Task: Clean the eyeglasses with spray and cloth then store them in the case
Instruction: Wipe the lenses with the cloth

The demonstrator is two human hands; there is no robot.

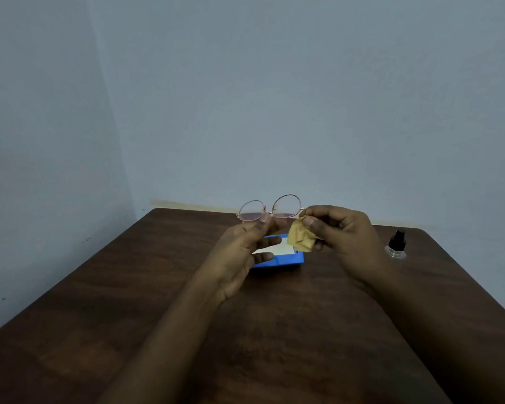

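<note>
Left hand (242,252) pinches glasses (270,207) at lens rim — right hand (340,231) pinches yellow cloth (299,235) beside frame; blue case (283,259) on table (129,287) below, spray bottle (396,245) right.

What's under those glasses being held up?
A blue case lies on the table below the eyeglasses, showing a pale panel. The left hand and the yellow cloth cover part of it, so its contents cannot be seen.
</note>
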